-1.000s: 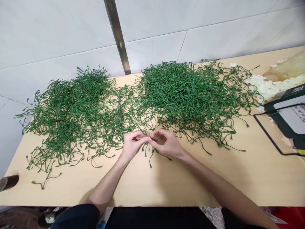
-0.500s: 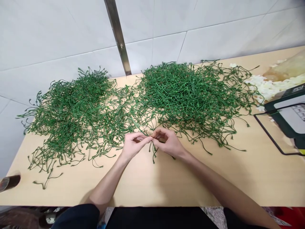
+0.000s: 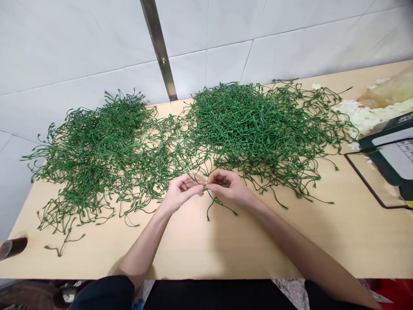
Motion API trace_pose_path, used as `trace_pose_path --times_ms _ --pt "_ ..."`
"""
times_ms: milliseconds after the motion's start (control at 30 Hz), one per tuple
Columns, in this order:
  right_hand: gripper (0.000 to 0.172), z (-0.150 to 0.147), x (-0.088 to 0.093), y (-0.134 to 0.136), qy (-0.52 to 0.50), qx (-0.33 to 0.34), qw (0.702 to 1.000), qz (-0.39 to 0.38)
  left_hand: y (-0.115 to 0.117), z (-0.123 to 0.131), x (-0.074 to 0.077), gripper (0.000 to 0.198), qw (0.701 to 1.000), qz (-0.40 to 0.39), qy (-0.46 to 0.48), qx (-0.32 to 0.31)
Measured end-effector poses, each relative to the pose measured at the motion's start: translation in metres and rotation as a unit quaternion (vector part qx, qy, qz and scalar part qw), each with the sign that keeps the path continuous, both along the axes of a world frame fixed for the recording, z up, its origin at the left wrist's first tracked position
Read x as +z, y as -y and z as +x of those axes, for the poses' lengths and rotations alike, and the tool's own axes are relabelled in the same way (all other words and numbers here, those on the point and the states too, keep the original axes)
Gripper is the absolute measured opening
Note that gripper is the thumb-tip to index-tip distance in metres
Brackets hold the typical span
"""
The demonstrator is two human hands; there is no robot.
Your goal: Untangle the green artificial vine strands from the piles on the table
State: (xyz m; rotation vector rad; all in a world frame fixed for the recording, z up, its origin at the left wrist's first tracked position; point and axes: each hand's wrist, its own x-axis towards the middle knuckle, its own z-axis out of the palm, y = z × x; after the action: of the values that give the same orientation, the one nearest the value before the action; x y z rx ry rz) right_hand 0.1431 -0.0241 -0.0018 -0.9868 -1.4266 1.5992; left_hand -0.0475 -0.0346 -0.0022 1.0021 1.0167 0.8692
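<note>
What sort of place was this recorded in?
Probably a small craft workspace, perhaps for artificial flowers: a pale wood-toned table bears heaps of green stems, with white petal-like pieces toward the right.

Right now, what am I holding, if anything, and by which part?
Your right hand pinches a thin, green, branching stem away from its loose tips; exact spot hidden. Whether your left hand grips it is unclear.
</note>
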Motion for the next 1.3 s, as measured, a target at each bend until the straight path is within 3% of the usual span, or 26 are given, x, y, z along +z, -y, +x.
trace_pose_path --times_ms 233,767,1000,1300 --pt "0.018 -0.003 -0.003 0.003 -0.01 0.014 0.999 -0.027 0.002 -0.001 -0.006 0.03 0.999 -0.012 0.035 0.004" --pt "0.012 -0.003 -0.003 0.004 0.006 0.029 1.0 -0.002 0.003 0.004 0.005 0.031 0.999 0.035 -0.01 0.005" --pt "0.02 -0.001 -0.005 0.006 0.024 0.055 0.998 0.004 0.003 0.004 0.002 0.028 0.998 0.062 -0.011 0.025" --pt "0.024 -0.002 -0.004 0.007 0.036 0.041 0.998 0.001 0.005 0.007 0.005 0.029 0.996 0.081 -0.041 0.019"
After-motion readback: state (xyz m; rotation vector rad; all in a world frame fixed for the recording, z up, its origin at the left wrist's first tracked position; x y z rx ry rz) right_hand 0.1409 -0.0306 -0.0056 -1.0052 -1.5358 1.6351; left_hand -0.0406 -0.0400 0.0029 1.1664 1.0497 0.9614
